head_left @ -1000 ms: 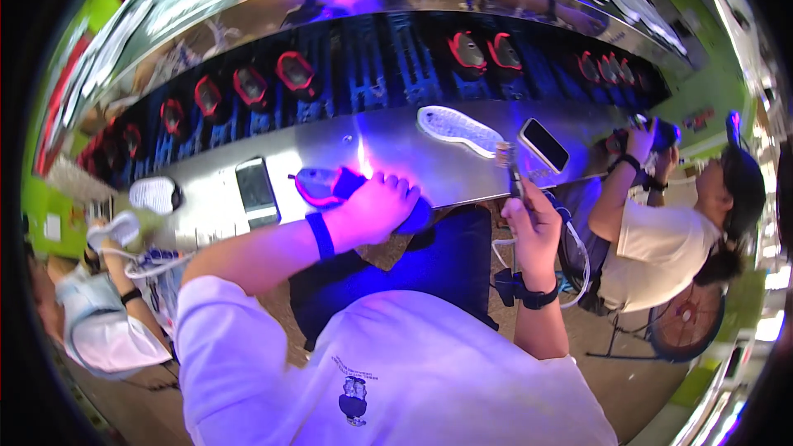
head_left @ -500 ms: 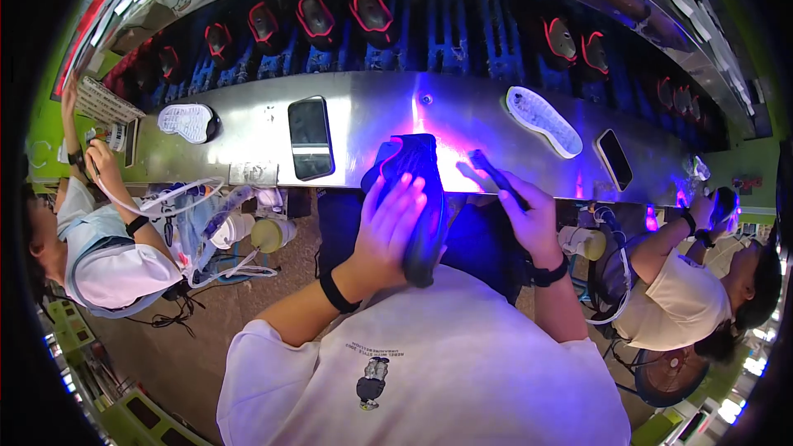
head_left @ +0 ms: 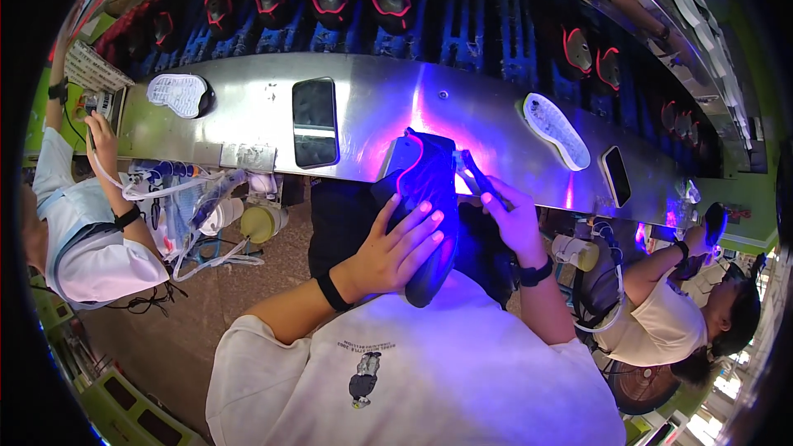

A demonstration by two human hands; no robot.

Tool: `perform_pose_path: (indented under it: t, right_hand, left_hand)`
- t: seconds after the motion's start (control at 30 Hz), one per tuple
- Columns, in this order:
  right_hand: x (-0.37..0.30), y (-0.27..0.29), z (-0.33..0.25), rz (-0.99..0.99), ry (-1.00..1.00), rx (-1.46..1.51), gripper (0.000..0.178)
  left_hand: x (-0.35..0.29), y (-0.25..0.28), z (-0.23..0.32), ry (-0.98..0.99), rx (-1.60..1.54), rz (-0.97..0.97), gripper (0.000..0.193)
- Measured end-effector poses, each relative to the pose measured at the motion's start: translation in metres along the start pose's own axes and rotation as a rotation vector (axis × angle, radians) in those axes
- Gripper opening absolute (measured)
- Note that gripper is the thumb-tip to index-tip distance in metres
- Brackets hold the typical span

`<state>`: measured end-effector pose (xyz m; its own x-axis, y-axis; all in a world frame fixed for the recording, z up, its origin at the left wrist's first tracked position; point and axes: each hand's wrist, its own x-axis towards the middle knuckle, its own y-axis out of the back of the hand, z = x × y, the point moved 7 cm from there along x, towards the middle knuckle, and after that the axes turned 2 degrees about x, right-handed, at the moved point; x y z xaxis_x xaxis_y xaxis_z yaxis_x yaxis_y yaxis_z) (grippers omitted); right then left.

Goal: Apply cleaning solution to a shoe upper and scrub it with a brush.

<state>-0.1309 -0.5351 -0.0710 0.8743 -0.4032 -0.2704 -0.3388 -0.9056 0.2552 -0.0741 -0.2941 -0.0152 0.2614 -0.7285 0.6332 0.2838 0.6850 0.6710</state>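
A dark shoe upper (head_left: pixel 429 198) with a red edge line stands toe-end toward me over my lap, its far end at the bench edge. My left hand (head_left: pixel 392 248) holds its left side, fingers laid across the dark surface and thumb pointing up along it. My right hand (head_left: pixel 510 213) is closed round a slim dark-handled brush-like tool (head_left: pixel 477 173). The tool's head is at the upper's far right side, seemingly touching it. Violet light falls on both hands and the upper.
A steel bench (head_left: pixel 248 74) carries a phone (head_left: pixel 315 122), another phone (head_left: pixel 615 175), a white sole (head_left: pixel 557 132) and another white sole (head_left: pixel 178 95). Beyond it, a dark conveyor (head_left: pixel 471 25) bears several red-edged shoe uppers (head_left: pixel 388 2). Co-workers sit at left and right.
My right hand has moved left, bringing the tool from beside the upper to its edge. My left hand has slid a little toward me along the upper. The view has shifted slightly.
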Motion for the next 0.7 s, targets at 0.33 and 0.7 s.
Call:
perform_pose_path:
  t: [0.33,0.7]
  right_hand:
    - [-0.031,0.0,-0.004,-0.03,0.111,-0.032,0.039]
    - [-0.082,0.005,-0.017,-0.098,-0.132,0.187,0.045]
  left_hand:
    - [0.008,0.005,0.0,-0.039,0.009,-0.07,0.051]
    - [0.024,0.003,0.012,-0.008,0.053,-0.108,0.054]
